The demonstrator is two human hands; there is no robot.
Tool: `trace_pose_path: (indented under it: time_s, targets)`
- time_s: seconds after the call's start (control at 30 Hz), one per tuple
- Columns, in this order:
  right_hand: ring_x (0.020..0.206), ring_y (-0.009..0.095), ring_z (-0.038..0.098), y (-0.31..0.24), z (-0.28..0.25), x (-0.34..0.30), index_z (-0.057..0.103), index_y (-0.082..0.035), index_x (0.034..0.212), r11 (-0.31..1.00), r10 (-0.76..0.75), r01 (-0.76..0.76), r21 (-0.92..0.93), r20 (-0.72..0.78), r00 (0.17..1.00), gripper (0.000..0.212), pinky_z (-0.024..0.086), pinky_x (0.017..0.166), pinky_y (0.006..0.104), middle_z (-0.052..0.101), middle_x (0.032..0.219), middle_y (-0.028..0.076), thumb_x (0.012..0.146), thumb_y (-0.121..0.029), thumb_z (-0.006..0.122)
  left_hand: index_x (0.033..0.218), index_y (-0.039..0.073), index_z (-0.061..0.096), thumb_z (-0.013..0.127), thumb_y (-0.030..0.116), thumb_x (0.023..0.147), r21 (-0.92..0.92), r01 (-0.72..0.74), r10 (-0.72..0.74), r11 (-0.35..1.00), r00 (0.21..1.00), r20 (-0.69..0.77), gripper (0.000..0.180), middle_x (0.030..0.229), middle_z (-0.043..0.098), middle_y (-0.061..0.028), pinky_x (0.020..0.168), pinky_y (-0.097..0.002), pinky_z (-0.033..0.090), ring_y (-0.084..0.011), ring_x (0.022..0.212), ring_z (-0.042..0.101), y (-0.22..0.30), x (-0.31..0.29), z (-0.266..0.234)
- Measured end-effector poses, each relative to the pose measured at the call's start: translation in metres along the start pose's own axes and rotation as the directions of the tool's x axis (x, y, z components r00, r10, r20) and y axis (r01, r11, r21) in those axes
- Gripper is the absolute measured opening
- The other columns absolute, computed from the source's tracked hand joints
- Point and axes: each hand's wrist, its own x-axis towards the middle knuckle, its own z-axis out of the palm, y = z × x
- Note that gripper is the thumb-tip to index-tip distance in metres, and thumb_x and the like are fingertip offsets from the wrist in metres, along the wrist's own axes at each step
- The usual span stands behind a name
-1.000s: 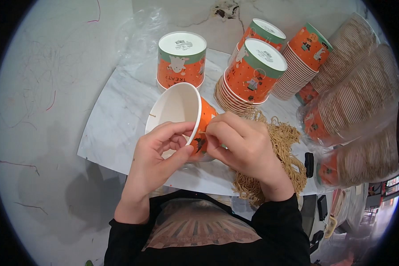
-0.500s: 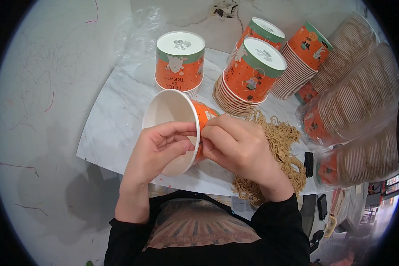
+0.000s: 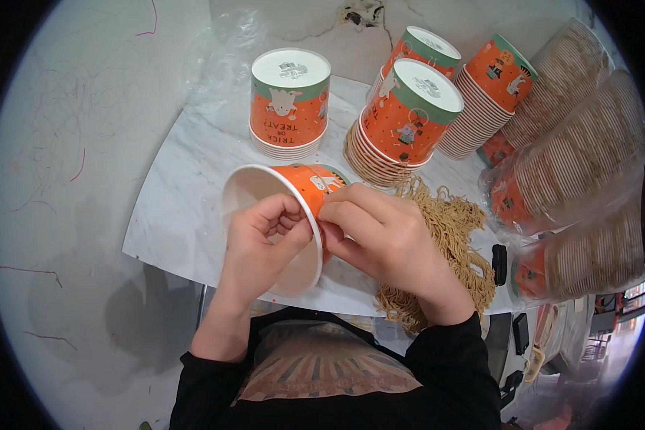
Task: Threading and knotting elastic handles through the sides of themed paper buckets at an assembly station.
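Note:
A large paper bucket [image 3: 309, 185], orange with a green band and white inside, lies tilted with its mouth toward my left. My left hand [image 3: 261, 247] reaches into the mouth, its fingers curled in a pinch against the inner wall near the rim; what they hold is hidden. Outside the same wall, my right hand [image 3: 380, 233] has thumb and fingers pinched together close to the rim. A thin tan cord [image 3: 325, 172] appears to run over the bucket's side to these fingers. Beside my right wrist lies a heap of tan cords [image 3: 459, 247].
Upside-down stacks of matching buckets stand behind: one stack [image 3: 290, 107] at centre, another stack [image 3: 408, 122] to its right. Plastic-wrapped bucket stacks [image 3: 562, 165] line the right side. A small black object [image 3: 499, 265] lies by the cords. Crumpled clear plastic [image 3: 226, 57] rests at the back left.
The bucket has dropped a little nearer to me and turned, showing more of its orange side. My left fingers, stretched out before, have curled in; my right hand stays at the outer wall.

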Motion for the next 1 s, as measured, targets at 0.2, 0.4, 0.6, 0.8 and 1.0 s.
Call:
trace_pose_path:
  time_s: [0.2,0.4,0.6,0.8,1.0]
  targets:
    - [0.071,0.024,0.067,0.011,-0.014,0.002,0.069,-0.007,0.093,0.995,0.009,-0.005,-0.098,0.043,0.999,0.026,0.054,0.059,0.0318,0.067,0.092,0.006,0.07,-0.001,0.078,0.092,0.002,0.065,0.069,0.001,0.084,0.471,-0.189,0.239,0.862,0.97,-0.048,0.008,0.081,0.066,-0.0031,0.069,-0.0273,0.05,-0.0116,0.075,0.064,0.012,-0.008,0.008]
    - [0.068,0.015,0.067,0.001,-0.023,0.001,0.071,-0.003,0.095,0.92,0.337,-0.346,0.184,0.076,0.938,0.014,0.054,0.064,0.0268,0.069,0.085,0.005,0.082,0.0,0.074,0.089,0.006,0.064,0.07,0.004,0.078,0.827,-0.303,0.554,0.474,0.832,-0.013,0.013,0.093,0.062,-0.0071,0.073,-0.0341,0.049,-0.0262,0.084,0.061,0.023,-0.013,0.021]
    - [0.076,0.012,0.068,-0.003,-0.016,0.0,0.066,0.001,0.1,0.716,0.398,-0.374,0.59,0.095,0.913,0.012,0.055,0.069,0.0272,0.071,0.088,0.008,0.088,-0.001,0.066,0.095,0.006,0.061,0.069,0.007,0.078,0.889,-0.396,0.638,0.231,0.751,0.169,0.019,0.126,0.056,-0.0168,0.104,-0.0511,0.035,-0.0382,0.121,0.053,0.035,-0.01,0.023]
    - [0.082,0.009,0.066,-0.003,-0.022,0.0,0.068,0.002,0.101,0.555,0.485,-0.472,0.685,0.195,0.853,0.012,0.054,0.074,0.0248,0.07,0.092,0.004,0.089,0.001,0.064,0.098,0.006,0.059,0.063,0.005,0.085,0.883,-0.375,0.485,0.283,0.85,0.205,0.014,0.11,0.066,-0.008,0.102,-0.0478,0.037,-0.0239,0.104,0.064,0.041,-0.003,0.032]
    - [0.086,0.008,0.066,0.001,-0.026,0.001,0.069,0.002,0.1,0.575,0.512,-0.514,0.636,0.21,0.833,0.014,0.053,0.077,0.0239,0.07,0.095,0.002,0.087,-0.001,0.068,0.099,0.006,0.06,0.065,0.006,0.087,0.871,-0.376,0.457,0.316,0.865,0.207,0.013,0.096,0.067,-0.0067,0.083,-0.0406,0.043,-0.0257,0.088,0.063,0.041,0.013,0.034]
